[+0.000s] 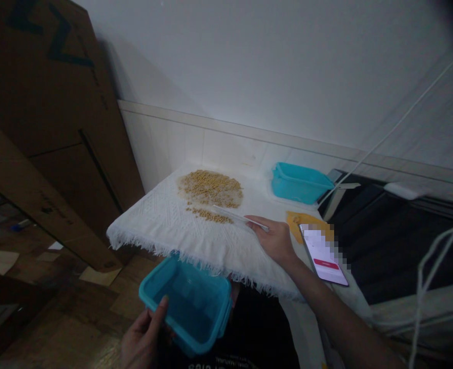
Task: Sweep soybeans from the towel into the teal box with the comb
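Cloth-draped bench [161,215]. Below its fringed edge we hold a blue tub [191,287], left grip [144,333] clamped on the rim. The bean heap [211,185] lies left of and beyond our nearer right grip [274,238], fingers pinching a thin white strip [240,218], long axis roughly left-right; a smaller bean row [211,215] lies just on its near side.

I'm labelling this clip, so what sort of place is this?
Probably a home or small indoor workspace: a fringed white cloth lies near a plain wall, a large cardboard box stands beside it, and wood-look flooring shows below.
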Motion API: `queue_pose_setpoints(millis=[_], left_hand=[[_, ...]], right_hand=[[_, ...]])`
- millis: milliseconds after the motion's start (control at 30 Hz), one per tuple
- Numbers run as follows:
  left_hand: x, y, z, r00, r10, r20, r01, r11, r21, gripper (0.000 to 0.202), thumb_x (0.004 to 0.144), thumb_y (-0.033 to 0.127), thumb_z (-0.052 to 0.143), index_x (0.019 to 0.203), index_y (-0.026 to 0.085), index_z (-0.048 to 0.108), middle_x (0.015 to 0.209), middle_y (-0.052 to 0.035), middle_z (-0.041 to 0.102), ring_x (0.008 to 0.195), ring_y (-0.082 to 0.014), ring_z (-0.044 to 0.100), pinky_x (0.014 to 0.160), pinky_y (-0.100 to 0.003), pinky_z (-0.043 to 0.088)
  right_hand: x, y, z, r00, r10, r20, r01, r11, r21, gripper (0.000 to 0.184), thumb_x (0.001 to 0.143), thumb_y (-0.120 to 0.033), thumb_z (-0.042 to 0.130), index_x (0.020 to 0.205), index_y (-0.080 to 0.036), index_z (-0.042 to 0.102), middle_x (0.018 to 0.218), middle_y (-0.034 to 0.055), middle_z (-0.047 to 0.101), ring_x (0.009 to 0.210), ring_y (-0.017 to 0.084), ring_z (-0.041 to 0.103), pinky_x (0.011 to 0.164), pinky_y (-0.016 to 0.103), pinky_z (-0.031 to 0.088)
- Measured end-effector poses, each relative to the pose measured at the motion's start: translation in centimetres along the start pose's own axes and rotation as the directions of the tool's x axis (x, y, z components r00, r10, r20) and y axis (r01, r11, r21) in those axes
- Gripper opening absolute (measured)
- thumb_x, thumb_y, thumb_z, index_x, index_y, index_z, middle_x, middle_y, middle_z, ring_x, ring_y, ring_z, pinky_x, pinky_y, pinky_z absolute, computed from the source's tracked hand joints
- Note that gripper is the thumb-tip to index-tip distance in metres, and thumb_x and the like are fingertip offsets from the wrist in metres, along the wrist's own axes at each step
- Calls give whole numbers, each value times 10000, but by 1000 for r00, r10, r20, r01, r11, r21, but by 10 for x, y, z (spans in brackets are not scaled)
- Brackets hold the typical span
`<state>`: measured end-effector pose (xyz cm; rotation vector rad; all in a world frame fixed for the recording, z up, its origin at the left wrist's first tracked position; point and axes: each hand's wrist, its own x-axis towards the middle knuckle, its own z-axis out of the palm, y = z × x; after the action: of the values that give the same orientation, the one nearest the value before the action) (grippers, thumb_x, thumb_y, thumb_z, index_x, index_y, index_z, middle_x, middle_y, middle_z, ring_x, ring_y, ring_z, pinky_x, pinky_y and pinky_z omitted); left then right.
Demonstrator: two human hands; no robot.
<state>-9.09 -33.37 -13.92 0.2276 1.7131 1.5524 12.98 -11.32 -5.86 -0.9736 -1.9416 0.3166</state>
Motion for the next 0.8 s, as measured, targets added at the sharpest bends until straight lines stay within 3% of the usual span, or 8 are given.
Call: queue_pose_setpoints(millis=[300, 500, 667, 800], left_hand=[[1, -9, 4, 997, -68, -45, 65, 995, -69, 553, 506, 654, 874, 687, 171, 673, 492, 2, 602, 426, -165, 542, 418, -267, 444], [-1, -8, 1, 1000, -10, -19, 11, 1000, 25, 548, 551, 678, 842, 629, 169, 653, 466, 1, 576, 428, -162, 532, 421, -259, 422], [-4, -8, 4, 999, -24, -31, 23, 1000, -18, 524, 582, 648, 848, 658, 172, 644, 495, 15, 592, 446, -136, 527, 445, -230, 418], [-2, -7, 4, 999, -46, -13, 46, 999, -21, 559, 527, 677, 853, 621, 178, 618, 492, 9, 578, 424, -142, 504, 417, -250, 404]], right_hand=[[-29, 1, -16, 999, 16, -29, -21, 988, -155, 213, 918, -283, 606, 987, -284, 807, 988, 19, 805, 887, 222, 781, 819, 321, 622], [-37, -6, -34, 994, 74, -81, -93, 957, -274, 190, 911, -316, 607, 940, -262, 787, 887, 33, 812, 758, 218, 776, 694, 288, 593], [-40, -7, -36, 997, 69, -34, -76, 960, -269, 198, 922, -321, 586, 915, -262, 775, 892, 34, 810, 761, 216, 774, 681, 293, 575], [-41, -7, -38, 997, 65, -39, -73, 960, -271, 196, 924, -338, 592, 908, -273, 776, 867, 25, 809, 751, 216, 771, 671, 297, 570]])
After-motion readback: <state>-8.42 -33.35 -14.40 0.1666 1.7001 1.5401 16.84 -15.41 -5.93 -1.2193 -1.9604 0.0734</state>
